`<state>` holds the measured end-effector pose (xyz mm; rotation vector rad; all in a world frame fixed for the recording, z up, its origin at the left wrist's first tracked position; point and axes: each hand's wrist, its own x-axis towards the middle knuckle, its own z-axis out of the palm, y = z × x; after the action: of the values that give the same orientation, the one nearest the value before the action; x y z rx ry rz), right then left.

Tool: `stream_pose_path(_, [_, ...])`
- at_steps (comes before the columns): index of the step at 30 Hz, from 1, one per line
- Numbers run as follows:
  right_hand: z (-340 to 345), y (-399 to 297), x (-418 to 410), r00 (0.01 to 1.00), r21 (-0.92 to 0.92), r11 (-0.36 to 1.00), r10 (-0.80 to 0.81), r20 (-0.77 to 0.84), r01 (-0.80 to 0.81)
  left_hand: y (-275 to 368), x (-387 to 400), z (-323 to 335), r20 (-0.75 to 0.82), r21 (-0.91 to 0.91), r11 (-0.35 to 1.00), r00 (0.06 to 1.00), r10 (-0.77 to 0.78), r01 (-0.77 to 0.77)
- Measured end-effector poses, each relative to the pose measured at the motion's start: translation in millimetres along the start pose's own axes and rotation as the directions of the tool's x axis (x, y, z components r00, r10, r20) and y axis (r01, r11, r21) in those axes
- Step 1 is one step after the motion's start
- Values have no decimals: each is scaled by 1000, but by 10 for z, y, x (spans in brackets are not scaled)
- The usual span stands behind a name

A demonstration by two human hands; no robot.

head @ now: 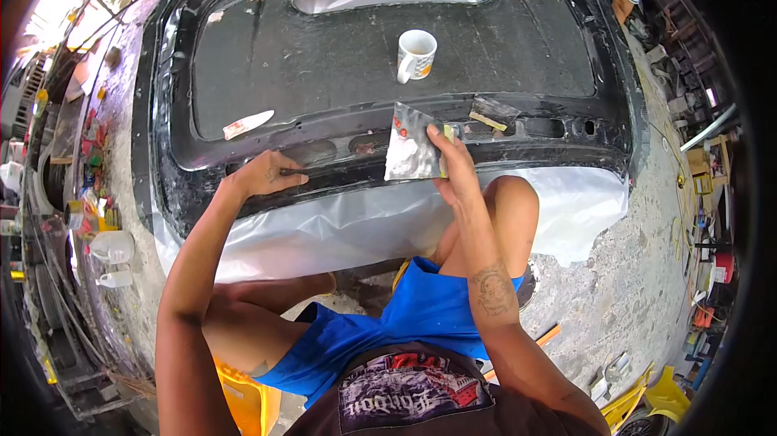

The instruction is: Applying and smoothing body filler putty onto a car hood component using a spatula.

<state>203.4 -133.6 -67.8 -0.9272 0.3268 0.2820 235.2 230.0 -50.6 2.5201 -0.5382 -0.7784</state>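
My right hand (pixel 454 163) grips a flat mixing plate (pixel 413 145) from its right edge, fingers tucked partly out of sight beneath. On the plate are a pale grey-white paste (pixel 410 154) and red blobs (pixel 399 126). A yellowish strip shows beside my thumb; I cannot tell what it belongs to. My left hand (pixel 267 174) rests at the near rim of a black vehicle panel (pixel 340 72), thumb and forefinger apart, nothing visible in it. Just beyond lies a pale pointed blade (pixel 247 125) with red smears. A white mug (pixel 417 55) stands upright on the panel.
A dark flat piece (pixel 495 109) with a yellowish edge lies on the panel's near right. Plastic sheeting (pixel 328 230) hangs below the rim. Jugs (pixel 112 247) stand on the left floor. Another person's leg (pixel 625 5) is at far right. An orange-yellow stool (pixel 249 396) is beneath me.
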Motion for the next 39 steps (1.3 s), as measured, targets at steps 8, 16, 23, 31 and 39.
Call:
stream_pose_path(8, [92, -148, -187, 991, 49, 998, -21, -135, 28, 52, 138, -42, 64, 34, 988, 987, 149, -151])
stream_pose_path(16, [26, -2, -89, 996, 67, 998, -9, 89, 3, 107, -41, 26, -30, 2, 999, 999, -37, 37])
stream_pose_path(23, [-37, -75, -74, 996, 75, 997, -24, 86, 18, 179, 84, -76, -25, 29, 999, 999, -33, 34])
stream_pose_path(31, [-124, 83, -18, 993, 55, 998, 9, 115, -16, 177, -33, -38, -43, 48, 999, 999, -7, 9])
stream_pose_path(39, [53, 46, -92, 997, -48, 996, 78, -26, -79, -70, -122, 41, -17, 35, 991, 992, 126, -126])
